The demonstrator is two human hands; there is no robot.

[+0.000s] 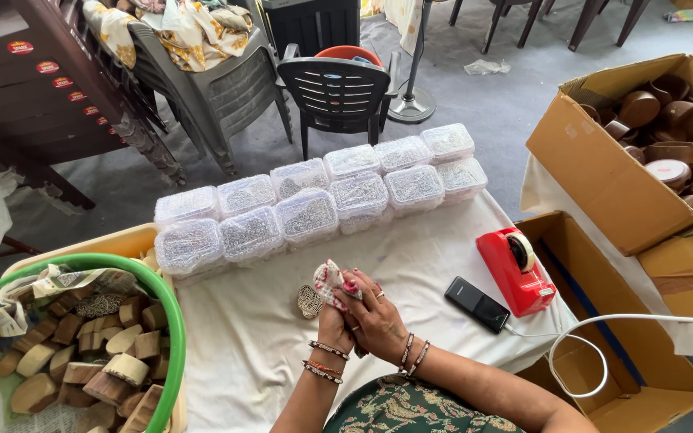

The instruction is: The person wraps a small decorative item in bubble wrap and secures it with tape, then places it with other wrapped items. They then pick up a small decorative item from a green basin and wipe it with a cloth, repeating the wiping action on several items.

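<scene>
Gripping a patterned cloth (332, 281) together, left hand (332, 327) and right hand (374, 314) rubbed a carved wooden block (310, 301) over the white table (242, 337). Green basket (172, 321) held wooden blocks; lidded clear boxes (314, 204) held small beads.

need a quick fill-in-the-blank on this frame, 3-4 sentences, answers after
1. The right hand presses a patterned ____ against the carved wooden block held by the left hand.
2. The tape dispenser beside the black phone is ____ in colour.
3. The clear lidded containers stand in ____ rows on the white table cover.
4. The tub of wooden blocks has a ____ rim.

Missing words: cloth; red; two; green
</scene>
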